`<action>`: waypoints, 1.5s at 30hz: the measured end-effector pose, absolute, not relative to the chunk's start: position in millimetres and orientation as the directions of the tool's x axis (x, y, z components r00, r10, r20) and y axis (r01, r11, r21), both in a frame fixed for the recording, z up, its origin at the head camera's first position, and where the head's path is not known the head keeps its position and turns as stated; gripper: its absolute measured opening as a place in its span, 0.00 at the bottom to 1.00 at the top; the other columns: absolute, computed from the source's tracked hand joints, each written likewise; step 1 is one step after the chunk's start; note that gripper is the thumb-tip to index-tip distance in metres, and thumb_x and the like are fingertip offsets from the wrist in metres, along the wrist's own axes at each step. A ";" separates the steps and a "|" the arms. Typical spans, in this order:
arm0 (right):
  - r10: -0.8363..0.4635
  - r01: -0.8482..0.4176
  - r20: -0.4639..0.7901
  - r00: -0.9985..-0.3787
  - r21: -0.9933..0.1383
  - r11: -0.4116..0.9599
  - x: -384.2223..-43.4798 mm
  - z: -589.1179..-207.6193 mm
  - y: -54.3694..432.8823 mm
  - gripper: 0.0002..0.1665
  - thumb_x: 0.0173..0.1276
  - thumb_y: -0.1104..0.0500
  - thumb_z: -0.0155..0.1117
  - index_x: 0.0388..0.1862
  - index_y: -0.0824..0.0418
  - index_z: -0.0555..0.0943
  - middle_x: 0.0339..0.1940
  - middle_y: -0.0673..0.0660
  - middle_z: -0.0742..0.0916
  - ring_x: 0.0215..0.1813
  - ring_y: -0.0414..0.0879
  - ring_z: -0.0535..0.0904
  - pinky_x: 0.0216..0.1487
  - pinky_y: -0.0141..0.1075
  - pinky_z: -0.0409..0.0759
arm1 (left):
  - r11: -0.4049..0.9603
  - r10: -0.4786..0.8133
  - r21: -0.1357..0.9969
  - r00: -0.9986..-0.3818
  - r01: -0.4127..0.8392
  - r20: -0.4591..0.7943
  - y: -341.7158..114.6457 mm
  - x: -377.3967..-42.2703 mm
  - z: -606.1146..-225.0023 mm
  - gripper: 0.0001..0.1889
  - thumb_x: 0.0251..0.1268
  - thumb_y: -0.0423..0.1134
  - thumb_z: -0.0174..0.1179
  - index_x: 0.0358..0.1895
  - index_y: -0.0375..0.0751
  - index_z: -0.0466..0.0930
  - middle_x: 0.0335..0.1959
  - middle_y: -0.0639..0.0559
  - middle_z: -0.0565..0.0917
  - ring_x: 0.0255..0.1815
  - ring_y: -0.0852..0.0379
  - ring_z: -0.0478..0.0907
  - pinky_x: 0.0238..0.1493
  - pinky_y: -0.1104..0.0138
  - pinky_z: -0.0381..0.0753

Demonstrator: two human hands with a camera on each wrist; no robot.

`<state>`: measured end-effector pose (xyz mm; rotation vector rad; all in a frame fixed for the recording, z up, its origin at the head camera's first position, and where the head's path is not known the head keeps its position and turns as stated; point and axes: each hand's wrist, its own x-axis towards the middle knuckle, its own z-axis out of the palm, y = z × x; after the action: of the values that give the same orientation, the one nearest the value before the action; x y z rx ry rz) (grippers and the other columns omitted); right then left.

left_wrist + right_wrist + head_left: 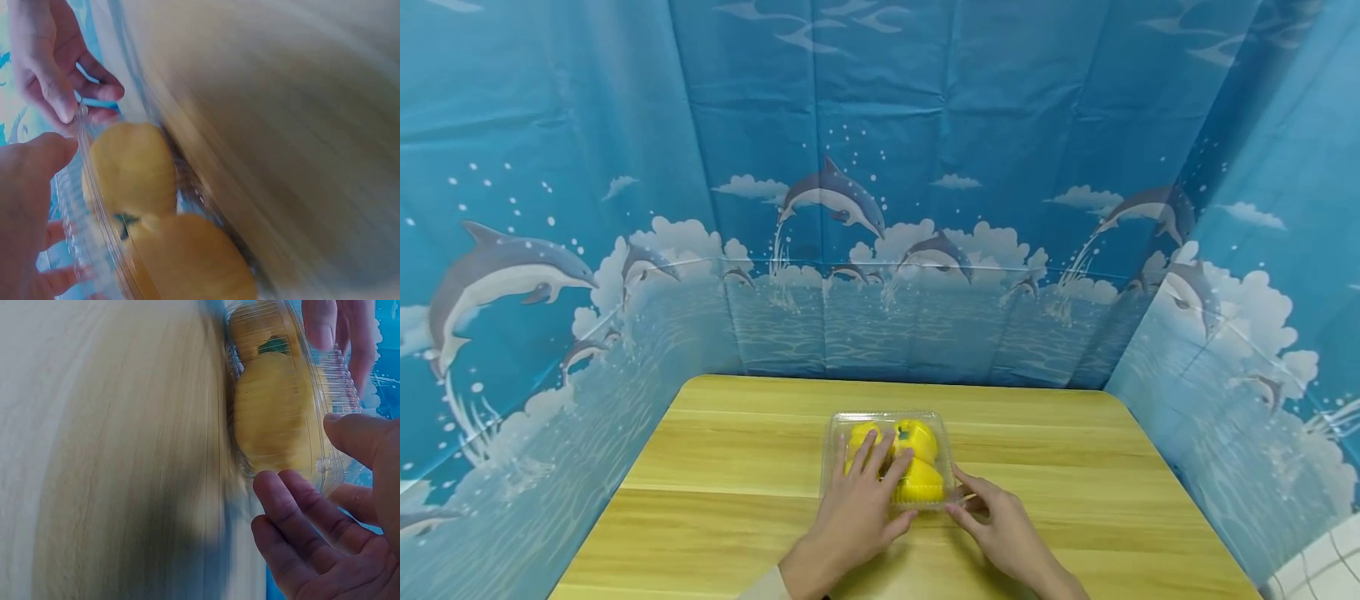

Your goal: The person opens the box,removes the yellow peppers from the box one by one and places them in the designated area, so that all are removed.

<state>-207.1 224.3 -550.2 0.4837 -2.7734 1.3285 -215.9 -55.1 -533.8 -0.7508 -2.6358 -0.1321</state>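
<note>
Container point(887, 417), clear, ribbed, rounded yellow items point(919, 483) inside

blue dolphin curtain point(910, 125), wooden table point(722, 467)

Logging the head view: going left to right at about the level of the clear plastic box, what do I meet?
Left side of the blue backdrop → left stretch of tabletop → clear plastic box → right hand → right stretch of tabletop → right side of the blue backdrop.

A clear plastic box point(830, 442) of yellow peppers point(920, 483) sits on the table point(737, 450).
</note>
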 end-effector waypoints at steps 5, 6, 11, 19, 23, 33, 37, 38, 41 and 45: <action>-0.289 -0.321 0.180 -0.940 -0.750 0.578 -207.3 -549.5 223.1 0.39 0.85 0.49 0.77 0.85 0.68 0.79 0.59 0.53 0.95 0.52 0.42 0.94 0.57 0.37 0.96 | 0.835 0.531 -0.056 -0.777 0.547 0.339 -40.2 -222.2 -532.6 0.44 0.82 0.74 0.66 0.93 0.65 0.67 0.94 0.46 0.69 0.93 0.34 0.69 0.87 0.29 0.75; -0.292 -0.325 0.182 -0.939 -0.750 0.576 -207.2 -549.4 222.9 0.39 0.85 0.49 0.77 0.85 0.68 0.79 0.59 0.53 0.95 0.52 0.42 0.94 0.57 0.37 0.96 | 0.836 0.533 -0.061 -0.779 0.546 0.329 -38.9 -223.3 -533.1 0.44 0.83 0.74 0.65 0.94 0.66 0.66 0.95 0.47 0.69 0.93 0.34 0.70 0.86 0.30 0.76; -0.295 -0.320 0.175 -0.939 -0.756 0.571 -208.1 -549.5 222.4 0.39 0.85 0.51 0.76 0.86 0.67 0.79 0.56 0.51 0.95 0.51 0.39 0.94 0.56 0.31 0.95 | 0.833 0.543 -0.083 -0.781 0.547 0.307 -37.4 -226.7 -533.9 0.41 0.86 0.75 0.59 0.94 0.71 0.65 0.94 0.49 0.70 0.92 0.33 0.72 0.83 0.31 0.81; -0.305 -0.334 0.184 -0.934 -0.754 0.566 -208.2 -547.0 224.5 0.39 0.85 0.50 0.75 0.86 0.68 0.79 0.55 0.50 0.95 0.51 0.38 0.93 0.56 0.32 0.95 | 0.810 0.577 -0.064 -0.770 0.584 0.273 -39.3 -228.2 -526.5 0.38 0.90 0.73 0.51 0.94 0.71 0.64 0.95 0.49 0.69 0.93 0.32 0.70 0.83 0.29 0.81; -0.304 -0.326 0.177 -0.936 -0.763 0.558 -207.1 -546.7 225.3 0.41 0.83 0.50 0.77 0.86 0.67 0.78 0.56 0.50 0.94 0.52 0.39 0.93 0.59 0.37 0.96 | 0.799 0.598 -0.112 -0.764 0.590 0.244 -37.6 -226.8 -521.7 0.37 0.92 0.71 0.51 0.95 0.68 0.65 0.94 0.51 0.70 0.92 0.31 0.71 0.81 0.30 0.83; -0.295 -0.327 0.184 -0.937 -0.759 0.564 -206.5 -547.7 226.3 0.42 0.81 0.52 0.81 0.86 0.67 0.79 0.54 0.48 0.94 0.52 0.37 0.93 0.61 0.39 0.96 | 0.747 0.660 -0.346 -0.696 0.568 0.284 -23.0 -223.1 -523.7 0.35 0.91 0.67 0.58 0.91 0.59 0.72 0.86 0.45 0.80 0.81 0.33 0.85 0.72 0.38 0.93; -0.282 -0.318 0.181 -0.942 -0.751 0.579 -207.1 -550.8 225.8 0.41 0.81 0.52 0.80 0.86 0.66 0.80 0.53 0.47 0.94 0.51 0.34 0.92 0.61 0.36 0.96 | 0.728 0.678 -0.416 -0.662 0.545 0.319 -19.8 -223.9 -528.6 0.34 0.91 0.68 0.58 0.88 0.58 0.75 0.83 0.44 0.84 0.76 0.35 0.89 0.67 0.42 0.96; -0.280 -0.320 0.185 -0.942 -0.747 0.583 -207.2 -551.6 225.7 0.41 0.81 0.52 0.80 0.85 0.66 0.80 0.53 0.46 0.94 0.51 0.34 0.92 0.61 0.36 0.96 | 0.723 0.683 -0.431 -0.656 0.540 0.323 -19.5 -224.1 -529.8 0.34 0.91 0.68 0.58 0.88 0.58 0.76 0.82 0.44 0.84 0.75 0.35 0.89 0.67 0.43 0.96; -0.273 -0.325 0.197 -0.942 -0.745 0.582 -207.4 -553.1 224.7 0.39 0.81 0.53 0.80 0.84 0.67 0.81 0.52 0.46 0.94 0.51 0.33 0.91 0.60 0.35 0.96 | 0.711 0.693 -0.459 -0.640 0.532 0.331 -19.6 -224.3 -532.1 0.32 0.93 0.66 0.57 0.87 0.56 0.76 0.81 0.43 0.85 0.74 0.36 0.90 0.66 0.45 0.97; -0.260 -0.332 0.219 -0.940 -0.759 0.560 -207.0 -553.8 222.8 0.39 0.80 0.55 0.81 0.83 0.68 0.82 0.50 0.47 0.94 0.50 0.34 0.92 0.59 0.33 0.96 | 0.698 0.704 -0.495 -0.622 0.517 0.343 -20.2 -223.6 -533.9 0.31 0.94 0.66 0.56 0.87 0.57 0.77 0.80 0.43 0.86 0.73 0.37 0.91 0.66 0.47 0.97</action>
<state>-207.0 222.8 -553.8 0.5140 -2.7020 1.3415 -223.6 -20.2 -533.9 -0.9346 -2.3869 0.4792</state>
